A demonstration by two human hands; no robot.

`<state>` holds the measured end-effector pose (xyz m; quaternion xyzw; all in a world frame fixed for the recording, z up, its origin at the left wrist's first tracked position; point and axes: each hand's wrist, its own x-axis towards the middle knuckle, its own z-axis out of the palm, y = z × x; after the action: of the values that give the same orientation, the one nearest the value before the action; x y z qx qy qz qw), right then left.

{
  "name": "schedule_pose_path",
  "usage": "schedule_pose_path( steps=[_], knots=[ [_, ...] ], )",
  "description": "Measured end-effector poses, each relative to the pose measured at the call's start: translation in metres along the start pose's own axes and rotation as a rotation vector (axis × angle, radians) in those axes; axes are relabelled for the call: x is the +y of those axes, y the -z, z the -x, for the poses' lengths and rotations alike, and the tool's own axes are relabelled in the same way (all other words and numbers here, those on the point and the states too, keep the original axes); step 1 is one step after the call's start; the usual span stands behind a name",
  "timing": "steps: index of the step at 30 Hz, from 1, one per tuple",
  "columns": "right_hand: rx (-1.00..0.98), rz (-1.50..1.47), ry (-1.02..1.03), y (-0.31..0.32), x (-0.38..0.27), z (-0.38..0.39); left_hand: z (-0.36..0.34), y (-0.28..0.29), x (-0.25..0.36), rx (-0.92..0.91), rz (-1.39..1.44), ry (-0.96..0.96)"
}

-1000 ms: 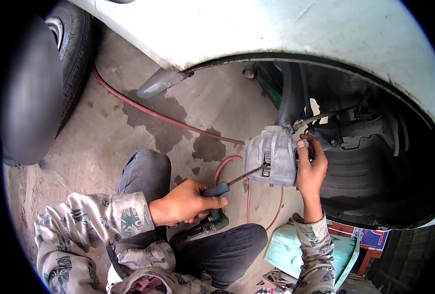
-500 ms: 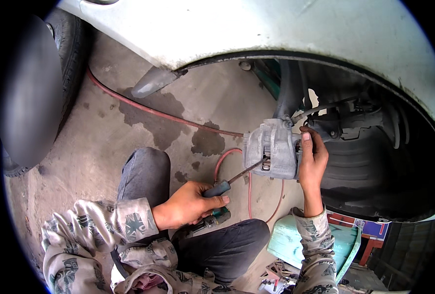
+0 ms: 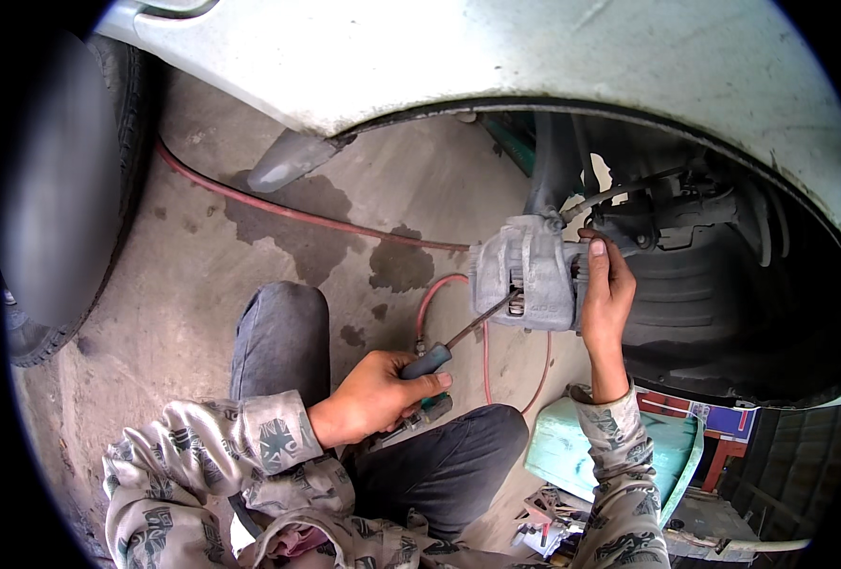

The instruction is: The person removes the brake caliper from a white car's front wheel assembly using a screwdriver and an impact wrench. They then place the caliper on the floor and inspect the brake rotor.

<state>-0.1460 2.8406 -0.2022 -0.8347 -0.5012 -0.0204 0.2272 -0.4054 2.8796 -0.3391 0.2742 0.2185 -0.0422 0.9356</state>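
Left hand (image 3: 368,398) is clenching screwdriver (image 3: 427,361), seemingly probing caliper (image 3: 540,264); right hand (image 3: 607,299), closure unclear, is touching its edge; levering is likely requiring steadiness.

Short run of raised characters (image 3: 544,309) cast into the lower face of the grey brake caliper (image 3: 523,256), same grey as the metal, set just right of its slotted opening. Dark printed motifs cover the pale sleeve (image 3: 620,474); cannot tell whether any are letters. Markings on the blue-and-red panel (image 3: 727,422), lower right, too small to read.
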Motion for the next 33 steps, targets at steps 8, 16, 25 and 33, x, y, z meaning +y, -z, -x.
schedule_pose_path(
  steps=[8, 16, 25, 33],
  knots=[
    [-0.008, 0.001, 0.002, 0.0, -0.002, 0.001, -0.003, 0.0, -0.009, -0.012, 0.019, -0.025],
    [0.002, 0.038, -0.014, 0.002, -0.003, 0.0, -0.005, -0.001, -0.013, -0.02, 0.026, -0.053],
    [-0.034, 0.022, -0.063, 0.001, -0.003, 0.004, 0.001, 0.006, 0.001, -0.068, -0.067, 0.007],
    [-0.092, 0.013, -0.078, 0.003, -0.004, 0.002, -0.021, 0.05, 0.053, -0.364, -0.348, 0.117]
  ],
)
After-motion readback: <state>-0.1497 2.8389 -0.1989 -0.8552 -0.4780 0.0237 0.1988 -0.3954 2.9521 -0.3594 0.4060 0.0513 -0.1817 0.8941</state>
